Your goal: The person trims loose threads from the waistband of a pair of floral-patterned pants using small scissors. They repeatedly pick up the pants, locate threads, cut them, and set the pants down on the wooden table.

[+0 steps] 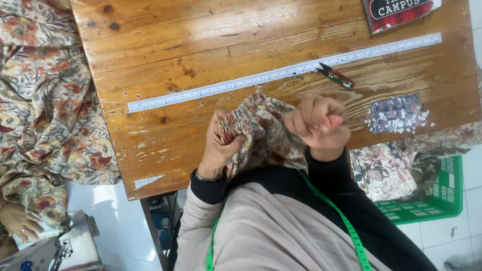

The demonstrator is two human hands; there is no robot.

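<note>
While the left hand (218, 148) clamps the gathered, elasticated edge of a floral garment piece (262, 130) between thumb and fingers, the right hand (319, 121) is closed into a fist just beside it, fingers curled inward against the cloth. Whether a needle or thread sits inside that fist cannot be told; nothing shows between the fingertips. The garment piece is bunched at the near edge of the wooden table (205, 40), held slightly above it and against the person's body, with the rest trailing down toward the lap.

Judgement: the step in hand appears to be close handwork on the gathered edge, such as picking or pulling at a stitch. The next move would call for the left hand to keep the gathers taut and steady while the right draws away from the seam in a short, controlled pull.

On the table, well apart from the hands, lie a long steel ruler (281, 73), small red-handled snips (335, 75) touching it, and a patch of paper scraps (398, 114). A green tape measure (345, 228) hangs round the neck. A green basket (441, 198) stands on the floor.
</note>
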